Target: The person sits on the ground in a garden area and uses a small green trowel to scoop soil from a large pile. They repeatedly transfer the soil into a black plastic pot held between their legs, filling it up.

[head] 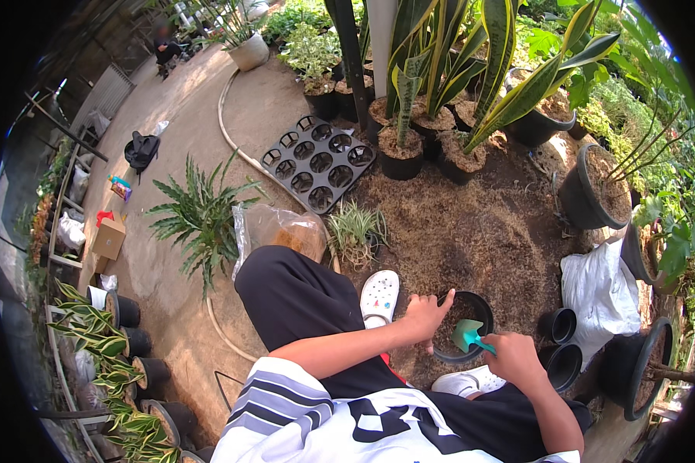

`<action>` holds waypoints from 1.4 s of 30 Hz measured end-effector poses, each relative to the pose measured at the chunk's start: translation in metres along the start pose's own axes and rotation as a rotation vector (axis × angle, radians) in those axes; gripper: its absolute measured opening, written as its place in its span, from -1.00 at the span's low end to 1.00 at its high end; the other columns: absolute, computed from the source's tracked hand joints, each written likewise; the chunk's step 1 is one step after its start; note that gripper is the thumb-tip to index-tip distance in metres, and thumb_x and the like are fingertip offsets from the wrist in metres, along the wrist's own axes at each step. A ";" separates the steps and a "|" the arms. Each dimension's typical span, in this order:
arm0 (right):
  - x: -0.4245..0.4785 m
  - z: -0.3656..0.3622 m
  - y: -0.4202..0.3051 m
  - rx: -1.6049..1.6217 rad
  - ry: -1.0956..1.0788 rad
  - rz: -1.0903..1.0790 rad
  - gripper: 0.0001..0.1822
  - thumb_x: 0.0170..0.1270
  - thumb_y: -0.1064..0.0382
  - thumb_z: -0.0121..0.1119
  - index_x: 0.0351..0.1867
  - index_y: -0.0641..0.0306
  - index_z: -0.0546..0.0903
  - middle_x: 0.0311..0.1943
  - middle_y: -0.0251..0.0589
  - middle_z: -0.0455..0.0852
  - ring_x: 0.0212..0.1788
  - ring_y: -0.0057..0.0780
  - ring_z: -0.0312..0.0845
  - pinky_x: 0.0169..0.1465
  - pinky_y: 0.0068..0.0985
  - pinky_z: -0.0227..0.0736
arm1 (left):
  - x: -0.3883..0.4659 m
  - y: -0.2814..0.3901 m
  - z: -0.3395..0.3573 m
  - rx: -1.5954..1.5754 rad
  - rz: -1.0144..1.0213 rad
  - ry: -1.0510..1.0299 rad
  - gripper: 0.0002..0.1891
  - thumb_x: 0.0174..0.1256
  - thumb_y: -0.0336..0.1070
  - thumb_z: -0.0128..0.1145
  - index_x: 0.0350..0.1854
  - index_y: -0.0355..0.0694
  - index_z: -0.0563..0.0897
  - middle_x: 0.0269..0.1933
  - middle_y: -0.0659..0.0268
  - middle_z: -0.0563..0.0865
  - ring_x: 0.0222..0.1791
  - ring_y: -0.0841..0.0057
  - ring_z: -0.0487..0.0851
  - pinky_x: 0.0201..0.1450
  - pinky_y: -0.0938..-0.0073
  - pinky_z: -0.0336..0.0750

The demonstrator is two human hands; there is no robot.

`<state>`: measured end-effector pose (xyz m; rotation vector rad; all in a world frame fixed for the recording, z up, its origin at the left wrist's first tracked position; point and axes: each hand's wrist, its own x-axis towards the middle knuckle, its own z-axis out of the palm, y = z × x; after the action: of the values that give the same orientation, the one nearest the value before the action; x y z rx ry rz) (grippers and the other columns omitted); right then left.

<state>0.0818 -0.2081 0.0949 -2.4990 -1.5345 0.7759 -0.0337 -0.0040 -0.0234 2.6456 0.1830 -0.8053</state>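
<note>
Between my feet stands a round black plastic pot (pixel 482 309) with dark, loose potting mix (pixel 449 330) inside. My left hand (pixel 428 317) grips the pot's left rim, its index finger stretched along the rim. My right hand (pixel 512 354) is shut on the handle of a small teal hand trowel (pixel 468 335). The trowel's blade is over the inside of the pot, and some mix seems to cling to it. Loose brown substrate (pixel 469 231) is spread over the ground in front of the pot.
Two black pots (pixel 558 326) and a white sack (pixel 599 289) are at the right. Ahead are potted snake plants (pixel 402 151) and a black pot tray (pixel 318 159). A spider plant (pixel 356 231) and a clear plastic bag (pixel 284 226) lie left of centre. A person (pixel 165 49) sits far off.
</note>
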 end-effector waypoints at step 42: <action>-0.007 -0.002 0.002 0.016 -0.071 0.027 -0.74 0.11 0.22 0.37 -0.15 0.14 0.85 -0.42 0.01 0.81 -0.34 -0.03 0.78 -0.16 -0.12 0.66 | -0.002 0.002 -0.012 -0.008 -0.007 -0.084 0.68 -0.40 0.16 0.76 0.71 -0.21 -0.27 0.21 -0.02 0.63 0.23 0.07 0.64 0.13 0.06 0.44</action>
<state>0.0816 -0.2143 0.0987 -2.5119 -1.5128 0.8866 -0.0287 -0.0009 -0.0127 2.5995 0.1724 -0.9138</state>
